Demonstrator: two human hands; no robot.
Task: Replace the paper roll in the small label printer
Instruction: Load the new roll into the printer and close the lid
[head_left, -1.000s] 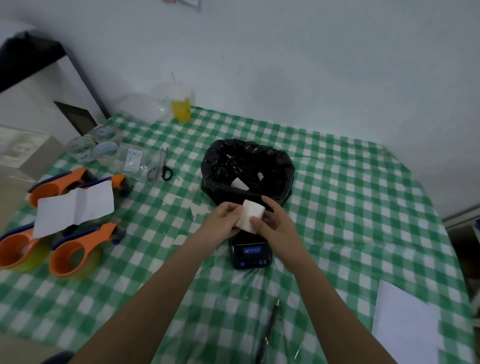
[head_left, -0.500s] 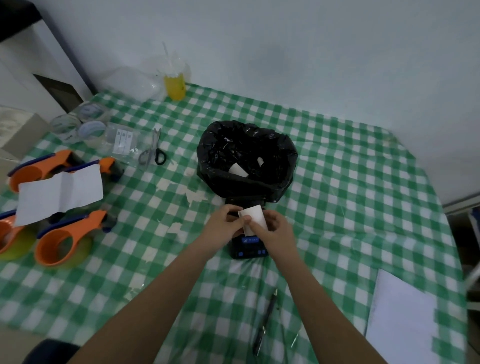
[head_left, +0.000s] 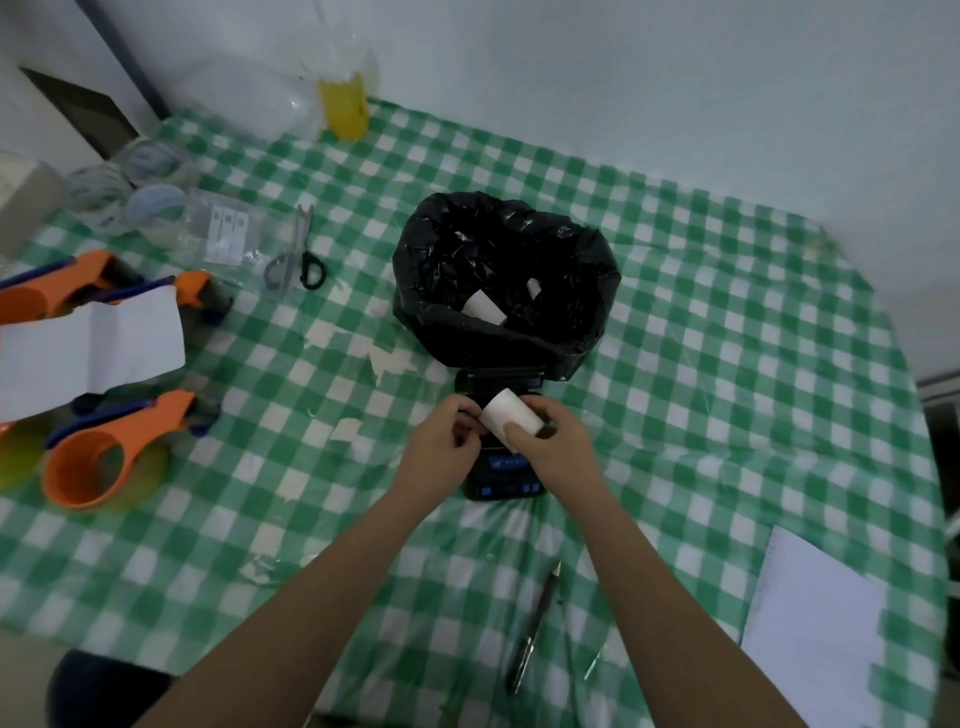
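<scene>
A small white paper roll (head_left: 510, 415) is held between both hands just above the dark label printer (head_left: 503, 480), which lies on the green checked tablecloth with its lid (head_left: 497, 378) flipped open toward the back. My right hand (head_left: 556, 441) grips the roll with thumb on its near side. My left hand (head_left: 445, 441) pinches at the roll's left end. The hands hide the printer's paper bay. Blue buttons show on the printer's front.
A black bag-lined bin (head_left: 506, 283) with white scraps stands right behind the printer. Scissors (head_left: 296, 257), orange tape dispensers (head_left: 104, 457), a folded paper (head_left: 88, 348) lie left. A pen (head_left: 535, 629) and white sheet (head_left: 815, 634) lie near right. A yellow cup (head_left: 344, 106) stands at back.
Both hands have lowered the paper roll from in front of the bin down to just over the open printer. The roll is turned more on its side. The camera has tilted downward.
</scene>
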